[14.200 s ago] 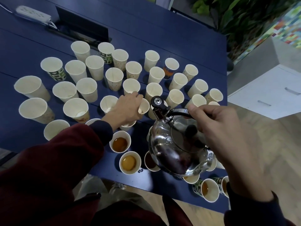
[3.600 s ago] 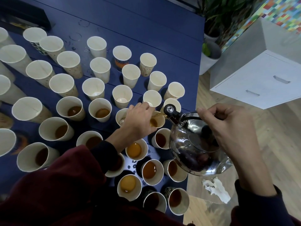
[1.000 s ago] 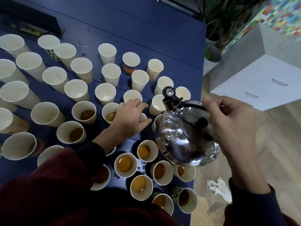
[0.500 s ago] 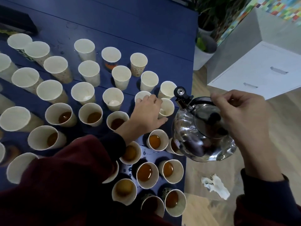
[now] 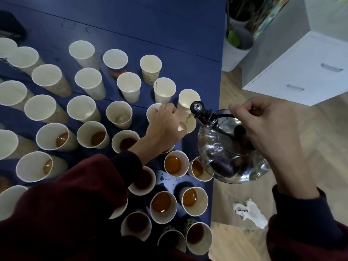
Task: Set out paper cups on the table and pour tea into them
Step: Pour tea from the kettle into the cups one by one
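Several paper cups stand on the dark blue table (image 5: 131, 21). The near ones hold brown tea, such as the filled cup (image 5: 176, 163); the far ones, such as the empty cup (image 5: 128, 86), hold none. My left hand (image 5: 163, 126) grips a pale cup (image 5: 187, 122) near the table's right edge. My right hand (image 5: 267, 132) holds the handle of a shiny steel kettle (image 5: 228, 153), tilted so that its black-capped spout (image 5: 197, 110) hangs just over that cup. No stream of tea is plain to see.
The table's right edge runs just right of the cups, and the kettle hangs partly past it. On the wooden floor lies a crumpled white tissue (image 5: 248, 212). A white drawer cabinet (image 5: 301, 72) and a potted plant (image 5: 235, 46) stand at the right.
The kettle's spout has come down over the cup that my left hand steadies near the table's right edge. Compared with a second ago, both hands have moved on to a cup farther back and to the right.
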Available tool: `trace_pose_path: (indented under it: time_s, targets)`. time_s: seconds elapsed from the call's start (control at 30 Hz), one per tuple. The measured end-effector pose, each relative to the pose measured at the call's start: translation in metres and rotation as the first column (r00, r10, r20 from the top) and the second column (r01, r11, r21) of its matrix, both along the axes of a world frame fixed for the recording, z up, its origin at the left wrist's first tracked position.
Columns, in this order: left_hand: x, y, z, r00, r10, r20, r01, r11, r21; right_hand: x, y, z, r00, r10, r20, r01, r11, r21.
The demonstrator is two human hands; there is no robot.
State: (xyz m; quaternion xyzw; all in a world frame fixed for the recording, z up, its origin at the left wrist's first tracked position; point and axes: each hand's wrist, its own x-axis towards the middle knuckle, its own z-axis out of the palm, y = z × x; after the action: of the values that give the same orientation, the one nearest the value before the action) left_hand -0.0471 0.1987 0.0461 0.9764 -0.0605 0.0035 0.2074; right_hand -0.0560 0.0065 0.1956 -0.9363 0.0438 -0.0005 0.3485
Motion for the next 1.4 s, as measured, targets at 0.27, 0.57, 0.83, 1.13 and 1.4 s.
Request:
trace_pose_path:
  time_s: [0.27, 0.57, 0.83, 1.13, 1.4]
  targets:
    - [0.001, 0.002, -0.005, 1.0, 0.005, 0.009, -0.004, 0.999, -0.047, 0.0, 0.004, 0.005, 1.0, 0.011, -0.005, -0.011, 1.0, -0.02]
    - [0.0, 0.004, -0.004, 1.0, -0.007, 0.016, 0.008, 0.999, -0.052, -0.006, 0.006, 0.01, 1.0, 0.006, 0.008, -0.006, 1.0, -0.026]
    - [-0.002, 0.005, -0.003, 1.0, -0.012, 0.013, 0.013, 0.996, -0.084, -0.01, 0.006, 0.01, 0.999, -0.041, 0.025, 0.04, 0.998, 0.038]
    - [-0.004, 0.032, 0.01, 0.977, 0.215, -0.008, -0.214, 0.975, 0.054, -0.011, 0.019, 0.016, 0.994, -0.071, 0.083, 0.057, 0.985, 0.161]
    - [-0.001, 0.047, 0.009, 0.964, 0.244, -0.103, -0.231, 0.965, 0.124, 0.007, 0.05, 0.016, 0.996, 0.057, 0.07, -0.06, 0.998, 0.036]
